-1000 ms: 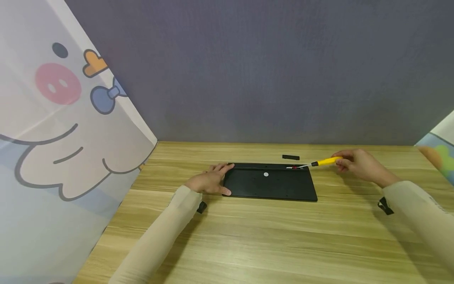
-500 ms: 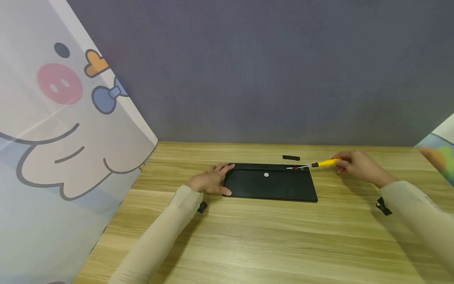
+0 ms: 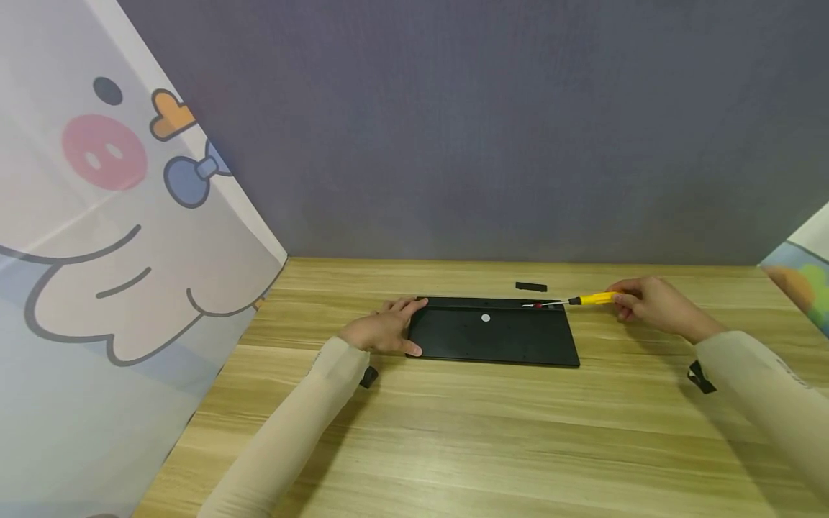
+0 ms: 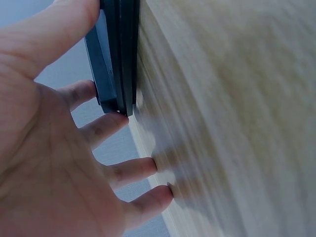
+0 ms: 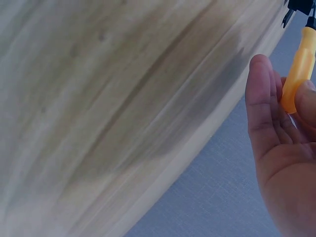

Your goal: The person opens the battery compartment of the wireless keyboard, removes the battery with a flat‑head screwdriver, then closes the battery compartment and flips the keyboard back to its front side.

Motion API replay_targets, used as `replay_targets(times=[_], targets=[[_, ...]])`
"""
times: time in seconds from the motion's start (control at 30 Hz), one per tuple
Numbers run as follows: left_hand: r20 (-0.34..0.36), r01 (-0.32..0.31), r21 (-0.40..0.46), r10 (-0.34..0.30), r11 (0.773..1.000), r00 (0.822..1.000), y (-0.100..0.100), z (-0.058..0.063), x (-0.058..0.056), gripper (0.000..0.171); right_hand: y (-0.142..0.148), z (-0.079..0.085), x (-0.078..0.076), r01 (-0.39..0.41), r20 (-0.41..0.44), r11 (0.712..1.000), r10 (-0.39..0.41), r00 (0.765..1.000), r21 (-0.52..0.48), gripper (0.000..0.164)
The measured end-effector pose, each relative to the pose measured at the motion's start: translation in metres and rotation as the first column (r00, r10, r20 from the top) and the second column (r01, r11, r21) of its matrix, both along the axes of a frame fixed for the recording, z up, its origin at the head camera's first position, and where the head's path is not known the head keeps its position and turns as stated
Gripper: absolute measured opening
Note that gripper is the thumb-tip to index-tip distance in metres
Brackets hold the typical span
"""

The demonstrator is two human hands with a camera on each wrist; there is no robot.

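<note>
A thin black keyboard (image 3: 492, 338) lies face down on the table, with a raised ridge along its far edge. My left hand (image 3: 382, 328) rests at its left end, fingers spread, thumb and forefinger touching the keyboard; the left wrist view shows the other fingertips (image 4: 160, 195) on the wood. My right hand (image 3: 654, 308) pinches the yellow handle of a screwdriver (image 3: 596, 298), also at the edge of the right wrist view. Its shaft points left into a slot in the ridge, where a small red and silver battery-like piece (image 3: 534, 306) shows; whether they touch is unclear.
Just behind the keyboard lies a small black cover-like strip (image 3: 531, 286). The wooden table (image 3: 492, 432) ends at a grey panel (image 3: 486, 144) at the back. A cartoon-printed wall (image 3: 129, 252) stands along the left side.
My right hand and the screwdriver have dipped very slightly, the handle now lying flatter. The keyboard and my left hand stay in place.
</note>
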State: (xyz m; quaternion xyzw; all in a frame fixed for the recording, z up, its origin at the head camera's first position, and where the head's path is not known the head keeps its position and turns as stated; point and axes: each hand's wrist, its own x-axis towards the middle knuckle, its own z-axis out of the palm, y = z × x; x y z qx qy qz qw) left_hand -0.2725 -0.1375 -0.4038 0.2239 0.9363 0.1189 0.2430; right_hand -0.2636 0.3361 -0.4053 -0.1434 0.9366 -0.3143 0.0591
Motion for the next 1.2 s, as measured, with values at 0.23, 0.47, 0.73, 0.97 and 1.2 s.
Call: replay_targets(times=[0.23,0.47,0.73,0.97,1.2], targets=[[0.003,0.005,0.008,-0.005,1.0,1.0,0.0001,-0.0002,-0.0002,0.099,0.0028,-0.003,-0.0003,-0.003,-0.012,1.0,0.004,1.0,0.016,0.028],[0.005,0.001,0.014,-0.001,1.0,1.0,0.0002,0.0003,0.0006,0.099,0.0038,-0.0023,-0.0001,-0.014,-0.014,1.0,0.014,1.0,0.019,0.028],[0.01,-0.003,0.005,0.003,1.0,1.0,-0.0002,0.0004,0.0003,0.099,0.0018,0.0002,0.0,-0.013,0.002,1.0,0.013,1.0,0.016,0.03],[0.008,-0.002,-0.001,0.002,1.0,1.0,-0.0006,-0.0004,0.0,0.099,0.0019,0.0026,0.0006,-0.008,-0.024,1.0,0.008,1.0,0.03,0.032],[0.008,-0.006,-0.003,0.006,1.0,1.0,-0.0004,-0.0005,-0.0001,0.099,0.0031,0.0035,-0.0008,0.001,-0.042,0.999,0.001,0.999,0.043,0.033]])
